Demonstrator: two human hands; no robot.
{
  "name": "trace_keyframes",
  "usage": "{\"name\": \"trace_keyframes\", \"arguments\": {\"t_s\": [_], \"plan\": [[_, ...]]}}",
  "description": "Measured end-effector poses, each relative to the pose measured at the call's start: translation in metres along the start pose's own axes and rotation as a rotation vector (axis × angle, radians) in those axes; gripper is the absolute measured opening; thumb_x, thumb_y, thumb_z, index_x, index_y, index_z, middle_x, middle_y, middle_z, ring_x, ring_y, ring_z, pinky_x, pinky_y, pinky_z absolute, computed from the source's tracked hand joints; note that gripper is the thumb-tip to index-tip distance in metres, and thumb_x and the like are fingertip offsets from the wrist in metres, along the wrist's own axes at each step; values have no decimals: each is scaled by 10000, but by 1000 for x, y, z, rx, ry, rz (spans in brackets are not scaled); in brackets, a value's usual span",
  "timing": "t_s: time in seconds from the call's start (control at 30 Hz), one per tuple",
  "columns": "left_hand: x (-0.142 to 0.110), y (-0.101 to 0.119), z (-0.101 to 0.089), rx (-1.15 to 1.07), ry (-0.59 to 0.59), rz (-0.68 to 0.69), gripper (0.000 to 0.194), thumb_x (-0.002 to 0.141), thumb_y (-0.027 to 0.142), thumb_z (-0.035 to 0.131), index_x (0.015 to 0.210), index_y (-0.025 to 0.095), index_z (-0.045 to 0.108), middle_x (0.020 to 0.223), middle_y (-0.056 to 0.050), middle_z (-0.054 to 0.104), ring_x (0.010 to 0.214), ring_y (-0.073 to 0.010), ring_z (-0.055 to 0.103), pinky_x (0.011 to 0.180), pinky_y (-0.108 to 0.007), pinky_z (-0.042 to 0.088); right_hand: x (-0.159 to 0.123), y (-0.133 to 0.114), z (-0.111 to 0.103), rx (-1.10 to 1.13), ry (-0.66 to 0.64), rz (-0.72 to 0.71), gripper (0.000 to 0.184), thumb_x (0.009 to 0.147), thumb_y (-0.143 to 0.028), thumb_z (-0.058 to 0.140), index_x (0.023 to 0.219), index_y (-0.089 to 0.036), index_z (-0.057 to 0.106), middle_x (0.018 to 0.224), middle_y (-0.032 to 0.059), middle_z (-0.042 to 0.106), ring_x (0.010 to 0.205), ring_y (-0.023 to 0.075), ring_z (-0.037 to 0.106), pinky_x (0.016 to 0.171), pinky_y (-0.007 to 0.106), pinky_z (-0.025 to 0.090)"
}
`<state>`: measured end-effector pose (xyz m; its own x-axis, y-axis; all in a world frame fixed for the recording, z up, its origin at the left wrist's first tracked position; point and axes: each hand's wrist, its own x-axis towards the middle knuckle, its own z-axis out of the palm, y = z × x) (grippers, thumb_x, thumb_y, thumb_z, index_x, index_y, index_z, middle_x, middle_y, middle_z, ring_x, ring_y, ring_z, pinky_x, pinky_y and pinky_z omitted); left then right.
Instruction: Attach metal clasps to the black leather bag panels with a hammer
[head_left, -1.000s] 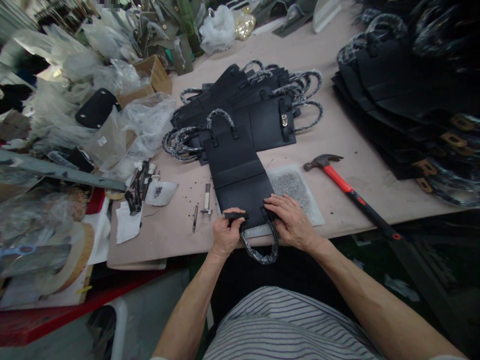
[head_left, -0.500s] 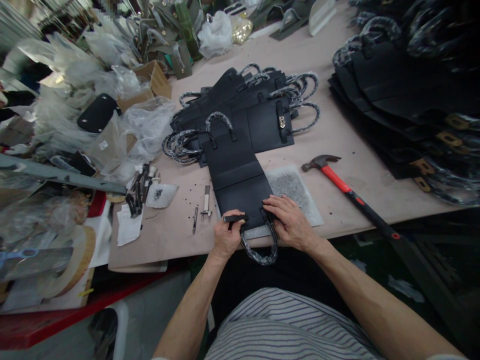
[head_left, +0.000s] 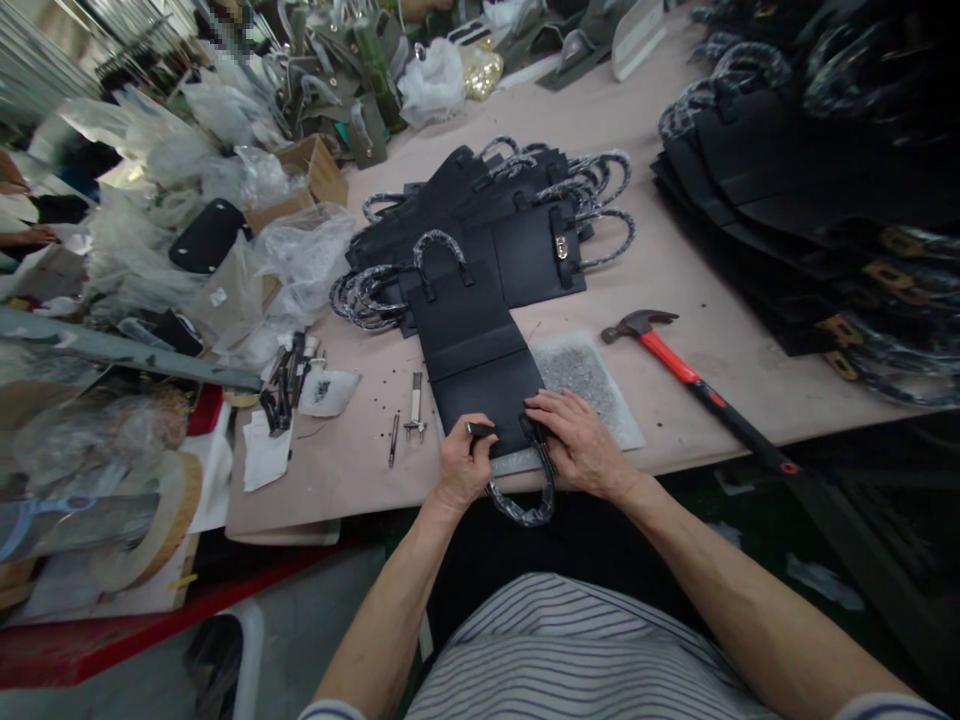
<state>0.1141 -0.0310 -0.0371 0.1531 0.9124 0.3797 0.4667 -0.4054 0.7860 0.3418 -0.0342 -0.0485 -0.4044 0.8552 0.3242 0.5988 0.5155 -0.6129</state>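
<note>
A black bag panel [head_left: 480, 345] lies lengthwise before me, a film-wrapped handle at each end. The near handle [head_left: 529, 512] loops over the table's front edge. My left hand [head_left: 463, 462] is closed in a pinch on a short black strap [head_left: 480, 430] at the panel's near left corner. My right hand [head_left: 581, 445] rests at the near right corner, fingers curled over the base of the near handle; its fingertips press on the panel. Beneath the panel and right hand is a grey speckled slab [head_left: 592, 385], partly covered.
A claw hammer [head_left: 690, 380] with a red and black handle lies at the right. Black bag panels are piled behind [head_left: 457, 215] and at the right [head_left: 780, 200]. Left are a slim metal punch [head_left: 394, 440], a two-pronged tool [head_left: 416, 405], black tools [head_left: 285, 380] and plastic bags [head_left: 300, 260].
My left hand has shifted slightly right and tilted the strap, so less of it shows past the fingers. My right hand stays in place. The view has turned a little.
</note>
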Motion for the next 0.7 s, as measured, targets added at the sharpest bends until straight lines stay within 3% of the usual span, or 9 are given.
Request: {"name": "trace_keyframes", "arguments": {"t_s": [0.17,0.3,0.43,0.57,0.63,0.7], "plan": [[1,1,1,22,-14,-2,97,896,143,555,964,195,600,930,-48,664,893,-180,659,846,-312,542,1,-1,-7,72,-5,-3,539,794,-88,487,1308,-210,590,1391,109,609,1367,292,498,1165,591,337],[1,-1,2,20,-8,-1,93,897,146,557,965,198,593,925,-43,658,881,-176,655,837,-305,540,0,7,-34,29,120,31,466,847,-110,491,1287,-204,613,1338,131,626,1271,292,564,1084,530,456],[-1,-3,3,27,-14,4,101,897,150,552,975,203,589,931,-42,652,872,-175,650,829,-305,536,-14,37,-75,-234,264,259,386,831,-170,539,1201,-177,650,1263,169,639,1182,357,582,1034,558,454],[-1,-4,4,29,-33,16,116,896,139,539,981,202,586,935,-43,640,881,-177,642,841,-308,530,-40,71,-107,-478,182,550,255,816,-253,600,1041,-141,639,1063,238,633,1006,397,593,850,530,451],[0,-5,4,32,-45,22,130,891,128,535,986,200,587,938,-48,639,897,-185,640,848,-315,528,-50,84,-116,-463,129,644,149,807,-295,649,896,-183,606,856,174,597,840,345,583,716,461,426],[0,-5,4,44,-61,21,141,889,121,533,992,199,590,938,-55,644,906,-195,640,850,-328,526,-54,92,-123,-310,142,732,164,774,-281,697,752,-233,542,689,71,503,654,244,507,593,381,361]]}}
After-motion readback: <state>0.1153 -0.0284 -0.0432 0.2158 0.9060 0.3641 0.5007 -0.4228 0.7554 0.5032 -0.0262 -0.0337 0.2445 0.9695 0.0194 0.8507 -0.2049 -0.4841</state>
